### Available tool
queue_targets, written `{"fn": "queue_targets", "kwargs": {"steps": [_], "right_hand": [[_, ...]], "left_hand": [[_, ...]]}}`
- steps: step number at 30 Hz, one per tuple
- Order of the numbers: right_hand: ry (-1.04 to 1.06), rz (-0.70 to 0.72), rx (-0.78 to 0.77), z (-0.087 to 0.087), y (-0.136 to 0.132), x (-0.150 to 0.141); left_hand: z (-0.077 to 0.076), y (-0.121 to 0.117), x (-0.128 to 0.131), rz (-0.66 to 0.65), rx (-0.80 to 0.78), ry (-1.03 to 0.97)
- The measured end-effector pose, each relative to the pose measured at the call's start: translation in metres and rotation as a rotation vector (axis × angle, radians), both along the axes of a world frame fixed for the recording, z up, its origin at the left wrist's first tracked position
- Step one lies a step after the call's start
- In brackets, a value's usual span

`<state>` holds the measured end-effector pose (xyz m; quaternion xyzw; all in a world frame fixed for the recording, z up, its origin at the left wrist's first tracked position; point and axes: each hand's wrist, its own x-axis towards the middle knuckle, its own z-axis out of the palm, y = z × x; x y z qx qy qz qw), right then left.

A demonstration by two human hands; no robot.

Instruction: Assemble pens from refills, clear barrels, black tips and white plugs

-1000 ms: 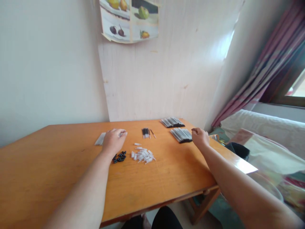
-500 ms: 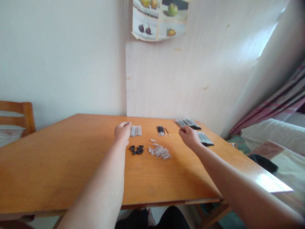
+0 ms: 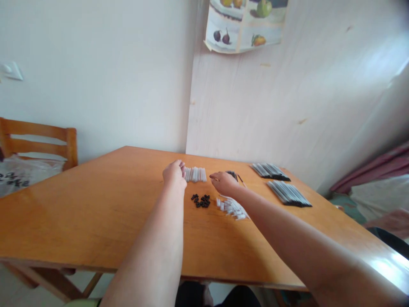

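Observation:
My left hand is closed, its fingers curled at the left end of a row of pale, translucent pen barrels. Whatever it holds, if anything, is hidden. Over the table, my right hand reaches leftward with its fingers stretched out and nothing visible in them. It partly covers a small row of dark pen refills behind it. Nearer to me lie a loose group of small black caps and a heap of white pen tips, the heap partly behind my right forearm.
Two rows of pens with black ends, a far row and a nearer row, lie at the right of the wooden table. A wooden chair with a plastic bag stands at the left. Fruit paintings hang on the wall.
My right hand has moved left from beside the right-hand pen rows towards the pale barrels, and its fingers have straightened. My left hand stays by the barrels. The view has turned left.

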<state>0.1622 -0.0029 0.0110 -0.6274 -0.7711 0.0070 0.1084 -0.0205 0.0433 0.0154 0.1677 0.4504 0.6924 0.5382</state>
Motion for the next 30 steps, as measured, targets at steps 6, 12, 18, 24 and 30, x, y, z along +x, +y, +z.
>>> {"fn": "queue_targets", "kwargs": {"steps": [6,12,18,24,30], "right_hand": [[0.026,-0.129,-0.062,-0.008,0.022,-0.013],[0.042,-0.204,-0.063,-0.016,0.038,-0.015],[0.062,-0.257,-0.069,-0.019,0.046,-0.022],[0.072,-0.320,-0.098,-0.021,0.048,-0.018],[0.079,-0.377,-0.115,-0.024,0.051,-0.014]], "left_hand": [[0.006,-0.005,-0.003,0.008,0.001,-0.080],[0.008,-0.008,-0.003,-0.017,-0.002,-0.128],[0.008,-0.007,-0.002,-0.035,-0.004,-0.144],[0.010,-0.010,-0.002,-0.045,-0.010,-0.147],[0.009,-0.009,-0.001,-0.038,-0.012,-0.156]]}}
